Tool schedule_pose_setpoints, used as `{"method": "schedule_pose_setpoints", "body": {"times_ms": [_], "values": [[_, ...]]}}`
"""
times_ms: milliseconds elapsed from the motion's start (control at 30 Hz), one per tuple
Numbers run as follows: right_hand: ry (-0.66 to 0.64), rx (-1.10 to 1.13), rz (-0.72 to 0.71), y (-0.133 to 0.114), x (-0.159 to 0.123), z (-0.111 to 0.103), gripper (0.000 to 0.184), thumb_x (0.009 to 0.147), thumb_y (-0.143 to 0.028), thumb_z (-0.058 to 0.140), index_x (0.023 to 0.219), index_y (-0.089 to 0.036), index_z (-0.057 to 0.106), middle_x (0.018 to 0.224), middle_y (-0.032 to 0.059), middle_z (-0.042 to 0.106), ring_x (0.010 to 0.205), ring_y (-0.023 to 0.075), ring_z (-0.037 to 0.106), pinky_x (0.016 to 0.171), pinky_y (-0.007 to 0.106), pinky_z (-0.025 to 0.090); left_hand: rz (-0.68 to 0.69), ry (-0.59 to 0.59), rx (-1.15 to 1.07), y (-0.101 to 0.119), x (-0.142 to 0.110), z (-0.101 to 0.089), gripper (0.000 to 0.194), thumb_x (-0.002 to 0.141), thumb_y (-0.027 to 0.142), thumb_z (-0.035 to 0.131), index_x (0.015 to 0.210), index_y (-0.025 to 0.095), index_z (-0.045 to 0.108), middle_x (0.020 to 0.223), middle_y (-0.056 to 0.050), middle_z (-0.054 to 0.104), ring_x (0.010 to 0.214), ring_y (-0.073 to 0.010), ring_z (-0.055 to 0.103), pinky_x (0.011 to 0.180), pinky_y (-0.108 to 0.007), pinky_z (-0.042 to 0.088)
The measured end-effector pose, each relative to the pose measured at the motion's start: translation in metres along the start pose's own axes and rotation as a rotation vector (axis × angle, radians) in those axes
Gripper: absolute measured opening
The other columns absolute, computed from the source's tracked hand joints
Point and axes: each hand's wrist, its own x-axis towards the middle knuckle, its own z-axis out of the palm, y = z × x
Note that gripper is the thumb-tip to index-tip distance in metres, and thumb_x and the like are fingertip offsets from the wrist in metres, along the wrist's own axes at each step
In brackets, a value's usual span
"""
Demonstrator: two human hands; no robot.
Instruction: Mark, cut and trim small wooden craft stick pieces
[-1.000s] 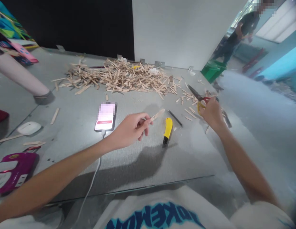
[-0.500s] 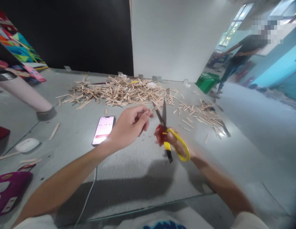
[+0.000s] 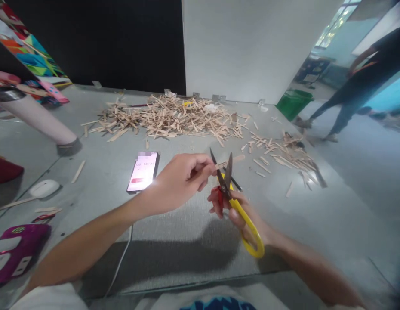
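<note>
My left hand (image 3: 190, 174) is closed in a pinch on one end of a thin wooden craft stick (image 3: 238, 159). The stick stretches to the right between the parted blades of the scissors (image 3: 231, 170). My right hand (image 3: 243, 213) is wrapped around the scissors' yellow and red handles, with the blades pointing away from me. A slim yellow-and-black object (image 3: 237, 183) shows behind the blades, partly hidden; I cannot tell whether it lies on the table or is held. Beyond both hands a heap of wooden sticks (image 3: 174, 118) spreads along the wall.
A lit phone (image 3: 143, 172) with a cable lies left of my left hand. Further left are a pale bottle (image 3: 38, 118), a white case (image 3: 44, 188) and a purple object (image 3: 22, 249). More stick pieces (image 3: 280, 150) lie at right. Beyond stand a green bin (image 3: 293, 104) and a person (image 3: 358, 82).
The scissors have turned and come nearer, with their blades now either side of the stick in my left hand. The view has shifted slightly. The person in the background appears further right.
</note>
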Motion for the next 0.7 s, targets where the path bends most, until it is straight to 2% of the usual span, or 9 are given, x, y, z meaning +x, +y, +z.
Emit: {"method": "schedule_pose_setpoints", "body": {"times_ms": [200, 400, 700], "values": [[0.002, -0.012, -0.001, 0.0071, -0.0016, 0.0023, 0.051, 0.105, -0.068, 0.061, 0.126, -0.022, 0.066, 0.1, 0.0053, 0.059, 0.079, 0.0169, 0.053, 0.088, 0.044, 0.06, 0.003, -0.044, 0.007, 0.0012, -0.0018, -0.0022, 0.042, 0.113, 0.039, 0.052, 0.079, 0.018, 0.064, 0.059, 0.004, 0.056, 0.048, -0.0074, 0.045, 0.048, -0.02, 0.032], [0.028, 0.012, -0.037, 0.0057, -0.0057, 0.0072, 0.051, 0.105, -0.068, 0.061, 0.131, -0.024, 0.067, 0.107, 0.0062, 0.06, 0.084, 0.0182, 0.058, 0.093, 0.046, 0.06, 0.005, -0.049, -0.01, 0.0066, -0.0064, -0.0029, 0.036, 0.113, 0.031, 0.052, 0.084, 0.017, 0.068, 0.059, 0.004, 0.059, 0.048, -0.007, 0.045, 0.048, -0.019, 0.033], [0.014, 0.003, -0.033, 0.0008, -0.0086, 0.0088, 0.05, 0.106, -0.067, 0.062, 0.132, -0.025, 0.067, 0.107, 0.0068, 0.06, 0.087, 0.02, 0.059, 0.09, 0.046, 0.059, 0.027, -0.065, -0.005, 0.0087, -0.0078, -0.0036, 0.037, 0.111, 0.027, 0.055, 0.077, 0.017, 0.065, 0.058, 0.005, 0.059, 0.047, -0.0062, 0.045, 0.046, -0.018, 0.032]]}}
